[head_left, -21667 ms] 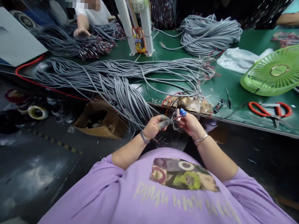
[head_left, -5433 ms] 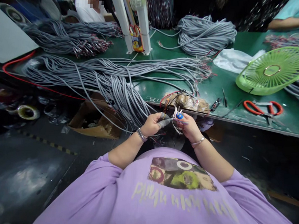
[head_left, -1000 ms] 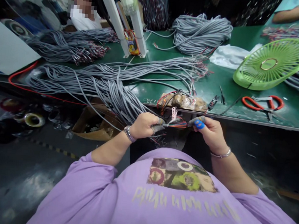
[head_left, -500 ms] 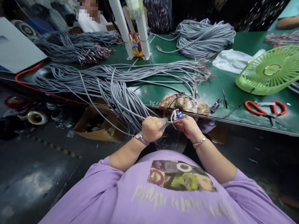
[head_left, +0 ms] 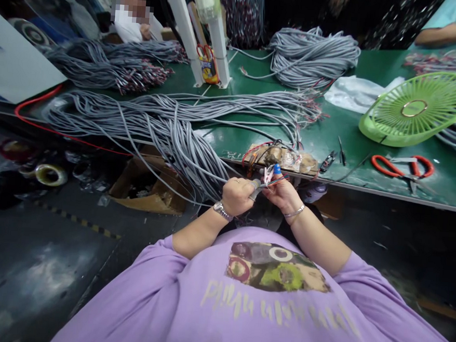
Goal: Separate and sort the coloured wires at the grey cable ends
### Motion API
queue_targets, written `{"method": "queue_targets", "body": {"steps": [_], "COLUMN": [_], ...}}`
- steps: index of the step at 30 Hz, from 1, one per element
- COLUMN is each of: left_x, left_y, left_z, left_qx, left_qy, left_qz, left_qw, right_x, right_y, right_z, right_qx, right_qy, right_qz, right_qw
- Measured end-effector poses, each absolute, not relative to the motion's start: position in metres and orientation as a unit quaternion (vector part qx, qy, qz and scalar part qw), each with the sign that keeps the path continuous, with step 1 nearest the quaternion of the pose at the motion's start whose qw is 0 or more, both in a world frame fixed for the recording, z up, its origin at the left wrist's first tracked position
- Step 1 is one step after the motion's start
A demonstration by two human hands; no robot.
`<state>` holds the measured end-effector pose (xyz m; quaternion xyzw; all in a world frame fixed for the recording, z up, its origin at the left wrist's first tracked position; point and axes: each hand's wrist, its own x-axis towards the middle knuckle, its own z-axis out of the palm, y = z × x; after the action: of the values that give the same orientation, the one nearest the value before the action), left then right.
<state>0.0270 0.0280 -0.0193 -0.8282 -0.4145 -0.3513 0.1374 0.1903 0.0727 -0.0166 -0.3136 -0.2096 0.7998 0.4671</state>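
Facing right hand (head_left: pixel 283 197), left hand (head_left: pixel 237 196) curled

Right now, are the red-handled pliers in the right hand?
No, the red-handled pliers lie on the tabletop, away from the right hand.

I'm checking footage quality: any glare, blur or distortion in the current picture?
Head view: pale glare on the dark floor; head view: thin wires at the right hand look slightly soft; head view: purple shirt looks stretched toward the lower corners.

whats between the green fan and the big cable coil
In the head view, white plastic lies between the coil and the fan.
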Motion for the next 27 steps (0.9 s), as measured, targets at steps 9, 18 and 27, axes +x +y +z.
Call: {"method": "queue_targets", "body": {"steps": [9,18,27], "left_x": [0.031,0.029,0.012], "left_y": [0.026,0.024,0.016], "left_z": [-0.023,-0.022,-0.016], "left_qx": [-0.839,-0.852,-0.880], "left_qy": [-0.381,-0.370,-0.350], "left_qz": [-0.343,-0.330,-0.310], "left_qw": [0.181,0.169,0.089], "right_x": [0.181,0.180,0.194], "right_y": [0.069,0.065,0.061], "right_z": [-0.013,-0.016,-0.034], "right_qx": [-0.296,-0.281,-0.341], "right_qy": [-0.158,-0.144,-0.122], "right_qz": [0.787,0.796,0.822], "right_qw": [0.517,0.517,0.441]}}
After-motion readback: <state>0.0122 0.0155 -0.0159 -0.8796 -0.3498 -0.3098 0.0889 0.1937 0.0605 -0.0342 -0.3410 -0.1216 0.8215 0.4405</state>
